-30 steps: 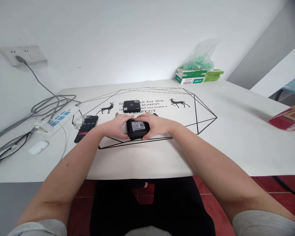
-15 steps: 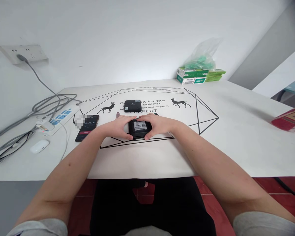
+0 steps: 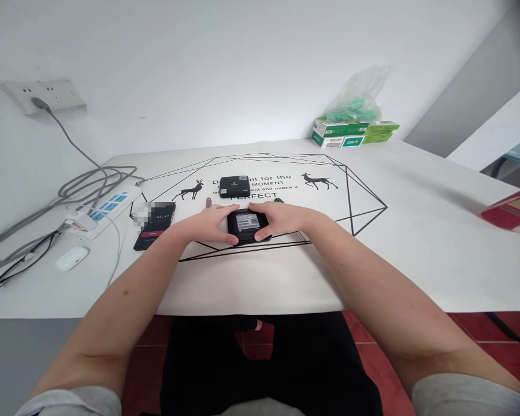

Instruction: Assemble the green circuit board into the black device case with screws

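Observation:
On the table in front of me lies a flat black electronic device [image 3: 247, 223] with a white printed label on its upper face. My left hand [image 3: 214, 224] grips its left side, thumb at the near corner and fingers at the far edge. From the opposite side my right hand [image 3: 279, 221] holds it the same way. Just beyond them sits a flat black square piece [image 3: 234, 186] with small stickers, touched by neither hand. A small pinkish-brown object [image 3: 208, 203] stands out behind my left hand, and a dark green tip [image 3: 278, 200] shows behind my right hand.
At the left are a phone [image 3: 155, 226], a white case [image 3: 73, 258], glasses [image 3: 26, 260] and a power strip [image 3: 110, 208] with grey cables. Green-and-white boxes [image 3: 340, 134] under a plastic bag [image 3: 357, 101] stand at the back right. A red package [image 3: 511, 209] lies at the right edge.
The device has tilted or shifted slightly under my hands, and its near edge looks a little higher. My right hand has moved slightly, uncovering more of the green tip.

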{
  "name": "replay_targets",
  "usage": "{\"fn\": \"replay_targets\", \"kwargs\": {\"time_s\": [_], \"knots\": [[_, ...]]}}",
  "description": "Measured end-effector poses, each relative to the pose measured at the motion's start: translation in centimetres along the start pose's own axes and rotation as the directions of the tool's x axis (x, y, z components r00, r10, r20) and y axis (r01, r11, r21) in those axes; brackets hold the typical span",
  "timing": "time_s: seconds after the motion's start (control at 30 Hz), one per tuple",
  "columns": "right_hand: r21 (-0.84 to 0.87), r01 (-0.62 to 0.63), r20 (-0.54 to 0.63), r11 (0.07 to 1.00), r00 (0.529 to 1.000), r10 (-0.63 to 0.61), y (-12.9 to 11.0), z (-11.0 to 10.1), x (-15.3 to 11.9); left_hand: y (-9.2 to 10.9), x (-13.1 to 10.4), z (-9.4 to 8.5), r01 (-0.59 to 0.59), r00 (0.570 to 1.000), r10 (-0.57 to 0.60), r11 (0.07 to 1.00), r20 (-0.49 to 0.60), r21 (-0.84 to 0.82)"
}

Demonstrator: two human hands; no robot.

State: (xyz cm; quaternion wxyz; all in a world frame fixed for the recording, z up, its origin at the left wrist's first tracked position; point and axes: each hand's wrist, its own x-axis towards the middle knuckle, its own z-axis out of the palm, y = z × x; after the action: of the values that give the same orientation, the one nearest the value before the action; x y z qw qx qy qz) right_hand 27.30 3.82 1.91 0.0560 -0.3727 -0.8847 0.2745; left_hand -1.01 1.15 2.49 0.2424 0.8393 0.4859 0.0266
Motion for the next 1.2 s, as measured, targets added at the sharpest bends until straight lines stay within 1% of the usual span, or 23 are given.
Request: {"fn": "replay_targets", "kwargs": {"time_s": [0.07, 0.17, 0.27, 0.33, 0.43, 0.53, 0.6, 0.67, 0.7, 0.73, 0.77, 0.8, 0.83, 0.87, 0.9, 0.93, 1.0, 1.03, 1.07, 1.1, 1.13, 1.17, 1.2], "knots": [[-0.015, -0.041, 0.013, 0.999, 0.999, 0.041, -0.1, 0.0, 0.0, -0.1, 0.1, 0.1, 0.002, 1.0, -0.002, 1.0, -0.01, 0.015], [-0.038, -0.096, 0.013, 0.995, 0.995, 0.096, -0.4, -0.1, 0.0, 0.1, 0.1, 0.2, 0.038, 0.999, -0.037, 0.997, -0.018, 0.064], [-0.043, -0.141, 0.035, 0.989, 0.989, 0.143, -0.5, -0.1, 0.0, 0.6, -0.1, 0.0, 0.073, 0.997, -0.075, 0.992, 0.018, 0.102], [-0.044, -0.165, 0.051, 0.985, 0.985, 0.167, -0.6, -0.2, -0.1, 1.0, -0.2, -0.1, 0.121, 0.991, -0.127, 0.986, 0.05, 0.112], [-0.034, -0.165, 0.043, 0.986, 0.985, 0.166, -0.5, -0.1, -0.2, 1.3, -0.4, -0.2, 0.165, 0.984, -0.171, 0.982, 0.059, 0.095], [-0.002, -0.105, 0.028, 0.994, 0.994, 0.106, -0.5, 0.0, -0.2, 1.5, -0.4, 0.0, 0.125, 0.99, -0.13, 0.988, 0.049, 0.089], [-0.016, -0.032, -0.004, 0.999, 0.999, 0.032, -0.4, 0.0, -0.1, 1.5, -0.4, 0.2, 0.061, 0.998, -0.064, 0.994, 0.028, 0.09], [-0.071, 0.018, -0.107, 0.997, 0.994, -0.026, 0.1, -0.1, 0.0, 1.5, -0.2, 0.4, -0.006, 1.0, 0.006, 0.997, 0.003, 0.075], [-0.106, 0.0, -0.191, 0.994, 0.981, -0.021, 0.4, -0.2, 0.1, 1.5, -0.2, 0.4, -0.026, 1.0, 0.026, 0.997, -0.007, 0.066], [-0.132, -0.064, -0.292, 0.989, 0.956, 0.023, 0.9, -0.4, 0.2, 1.5, -0.1, 0.4, -0.036, 0.999, 0.037, 0.998, -0.01, 0.06], [-0.139, -0.172, -0.393, 0.975, 0.914, 0.106, 1.4, -0.5, 0.2, 1.5, -0.1, 0.4, -0.037, 0.999, 0.038, 0.998, -0.009, 0.057], [-0.121, -0.309, -0.475, 0.943, 0.853, 0.218, 2.0, -0.7, 0.2, 1.4, -0.1, 0.3, -0.032, 0.999, 0.032, 0.998, -0.003, 0.056], [-0.087, -0.442, -0.517, 0.893, 0.786, 0.339, 2.5, -0.9, 0.2, 1.4, -0.1, 0.3, -0.025, 1.0, 0.025, 0.998, 0.004, 0.052], [-0.05, -0.541, -0.513, 0.84, 0.735, 0.443, 3.0, -1.0, 0.2, 1.3, -0.1, 0.2, -0.02, 1.0, 0.02, 0.999, 0.007, 0.043], [-0.014, -0.598, -0.473, 0.802, 0.71, 0.521, 3.5, -1.1, 0.1, 1.2, 0.0, 0.1, -0.022, 1.0, 0.022, 0.999, 0.005, 0.031], [0.018, -0.616, -0.419, 0.788, 0.711, 0.565, 3.8, -1.1, 0.2, 0.9, 0.0, 0.0, -0.03, 1.0, 0.03, 0.999, -0.005, 0.018], [0.081, -0.592, -0.356, 0.802, 0.734, 0.578, 4.2, -1.1, 0.2, 0.3, 0.0, -0.2, -0.058, 0.997, 0.059, 0.998, -0.05, 0.014], [0.101, -0.573, -0.352, 0.813, 0.744, 0.568, 4.3, -1.1, 0.3, 0.0, 0.1, -0.3, -0.072, 0.994, 0.074, 0.997, -0.078, 0.03], [0.129, -0.556, -0.377, 0.821, 0.738, 0.559, 4.3, -1.2, 0.3, -0.4, 0.2, -0.3, -0.076, 0.991, 0.082, 0.995, -0.104, 0.058], [0.171, -0.534, -0.434, 0.828, 0.714, 0.55, 4.2, -1.3, 0.4, -0.8, 0.3, -0.3, -0.073, 0.988, 0.084, 0.993, -0.128, 0.088], [0.231, -0.5, -0.521, 0.835, 0.661, 0.54, 4.1, -1.4, 0.4, -1.2, 0.5, -0.2, -0.07, 0.986, 0.087, 0.991, -0.143, 0.116], [0.304, -0.442, -0.623, 0.844, 0.578, 0.528, 4.0, -1.6, 0.5, -1.5, 0.6, -0.2, -0.06, 0.983, 0.083, 0.988, -0.165, 0.14], [0.38, -0.358, -0.714, 0.853, 0.472, 0.517, 3.9, -1.7, 0.5, -1.8, 0.8, 0.0, -0.042, 0.979, 0.074, 0.986, -0.192, 0.163]]}}
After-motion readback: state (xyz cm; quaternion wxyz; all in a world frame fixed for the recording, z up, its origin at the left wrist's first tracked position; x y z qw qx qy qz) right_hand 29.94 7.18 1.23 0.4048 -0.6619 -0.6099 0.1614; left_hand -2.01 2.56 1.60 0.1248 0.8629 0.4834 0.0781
